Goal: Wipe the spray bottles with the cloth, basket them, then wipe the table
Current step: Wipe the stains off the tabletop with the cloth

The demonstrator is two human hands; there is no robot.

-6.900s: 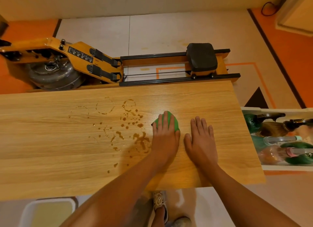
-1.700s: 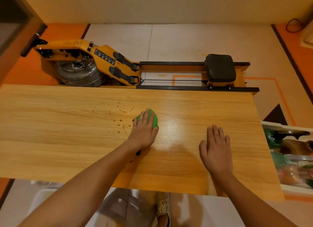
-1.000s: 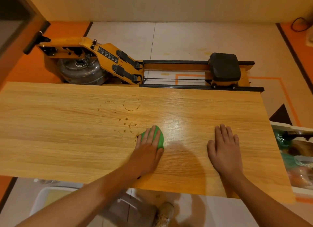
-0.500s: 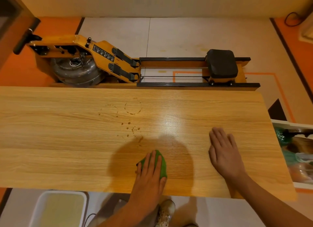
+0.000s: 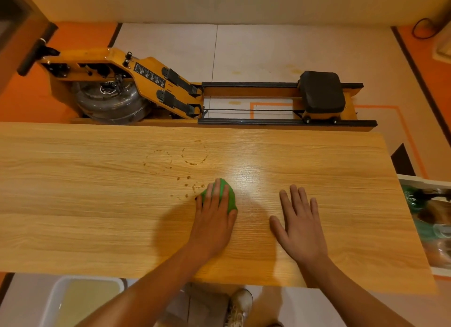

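Pressing with straight fingers [image 5: 209, 197], the left hand [image 5: 214, 221] is pinning the soft-looking green cloth [image 5: 231, 201] to the desk [image 5: 73, 204] beside the brown drops [image 5: 192, 186]; I'd be pushing from on top. The right hand [image 5: 301, 226] is lying flat, empty.

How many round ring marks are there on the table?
2. The fainter left ring and the darker right ring lie side by side on the table, beyond the cloth. The cloth and left hand could hide more marks.

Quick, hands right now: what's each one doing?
Left hand: open, fingers pressing the crumpled green cloth onto the light wooden table.
Right hand: open, flat on the table, holding nothing.
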